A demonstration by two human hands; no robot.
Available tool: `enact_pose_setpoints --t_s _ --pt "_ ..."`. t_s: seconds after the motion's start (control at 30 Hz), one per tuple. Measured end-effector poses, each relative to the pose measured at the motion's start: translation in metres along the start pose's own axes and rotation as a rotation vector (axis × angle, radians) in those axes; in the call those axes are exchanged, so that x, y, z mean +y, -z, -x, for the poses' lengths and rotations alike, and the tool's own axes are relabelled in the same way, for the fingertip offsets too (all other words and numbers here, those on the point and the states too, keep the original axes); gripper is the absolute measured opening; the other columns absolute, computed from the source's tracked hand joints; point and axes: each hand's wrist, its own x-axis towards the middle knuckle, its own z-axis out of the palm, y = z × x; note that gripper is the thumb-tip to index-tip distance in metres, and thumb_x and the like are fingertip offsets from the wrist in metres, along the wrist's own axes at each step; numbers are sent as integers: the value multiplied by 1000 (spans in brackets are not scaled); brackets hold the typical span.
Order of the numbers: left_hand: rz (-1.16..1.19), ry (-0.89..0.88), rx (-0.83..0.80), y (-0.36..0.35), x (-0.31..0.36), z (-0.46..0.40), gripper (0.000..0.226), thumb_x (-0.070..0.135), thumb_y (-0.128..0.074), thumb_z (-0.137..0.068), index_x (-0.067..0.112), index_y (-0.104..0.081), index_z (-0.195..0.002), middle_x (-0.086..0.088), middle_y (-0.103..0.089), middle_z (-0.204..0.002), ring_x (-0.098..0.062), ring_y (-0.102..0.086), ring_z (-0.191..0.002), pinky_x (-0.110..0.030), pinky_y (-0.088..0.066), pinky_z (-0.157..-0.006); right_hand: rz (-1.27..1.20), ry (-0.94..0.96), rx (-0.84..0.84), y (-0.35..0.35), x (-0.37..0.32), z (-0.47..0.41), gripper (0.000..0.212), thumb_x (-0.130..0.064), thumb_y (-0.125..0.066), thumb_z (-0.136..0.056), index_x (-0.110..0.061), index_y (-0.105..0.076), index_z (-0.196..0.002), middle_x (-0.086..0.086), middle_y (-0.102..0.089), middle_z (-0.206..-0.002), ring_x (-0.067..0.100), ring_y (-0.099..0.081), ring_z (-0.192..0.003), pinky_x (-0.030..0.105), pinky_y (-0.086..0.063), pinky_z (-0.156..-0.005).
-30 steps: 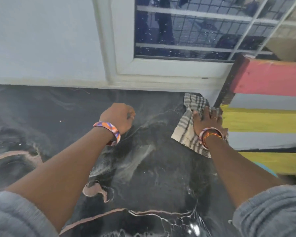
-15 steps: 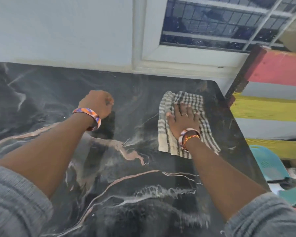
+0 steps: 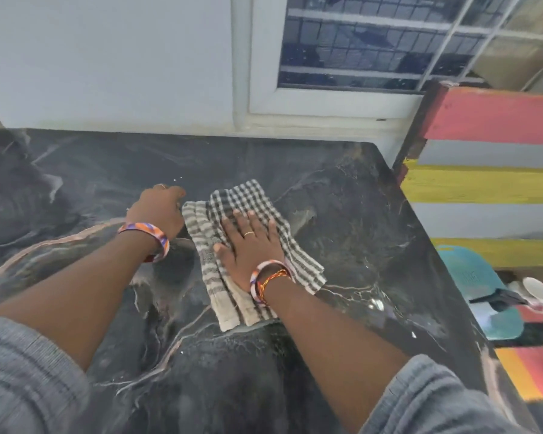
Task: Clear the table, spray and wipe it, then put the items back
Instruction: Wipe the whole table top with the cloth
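Note:
A black marble table with pale veins fills the view, its surface bare except for a checked grey-and-white cloth lying near the middle. My right hand presses flat on the cloth, fingers spread and straight. Just left of the cloth's edge, my left hand rests on the tabletop as a fist, fingers curled under and holding nothing that I can see. Wet streaks show on the marble near the front right.
A white wall and a barred window stand behind the table. To the right rises a striped red, grey and yellow board. Below the table's right edge sits a teal plastic stool with items on it.
My right hand has slid the cloth leftward from the table's far right corner to beside my left fist. The left hand has stayed curled on the table.

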Motion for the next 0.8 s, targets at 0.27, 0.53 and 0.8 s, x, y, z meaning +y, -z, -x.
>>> enact_pose_setpoints --t_s 0.27,0.53,0.8 --pt "-27 -244 -38 -13 104 50 45 1 -45 -84 11 -54 -127 -18 -51 -133 -39 -50 -119 -49 -48 -94 -75 -467 113 -4 69 100 60 -45 -14 -97 -23 1 -151 0 7 -160 24 10 -147 52 14 -115" --pt "4 -439 -64 -36 140 116 41 1 -45 -83 11 -59 -120 -15 -56 -126 -38 -54 -113 -47 -50 -90 -178 -1022 156 -3 148 207 55 -47 -8 -96 -36 5 -149 -10 13 -158 18 13 -146 78 9 -97" --pt "-25 -458 -75 -34 128 177 37 4 -43 -88 10 -59 -120 -16 -57 -127 -38 -52 -115 -47 -48 -91 -216 -1224 231 -15 155 295 53 -41 -14 -99 -31 -6 -150 2 -14 -158 31 -19 -142 51 -18 -110"
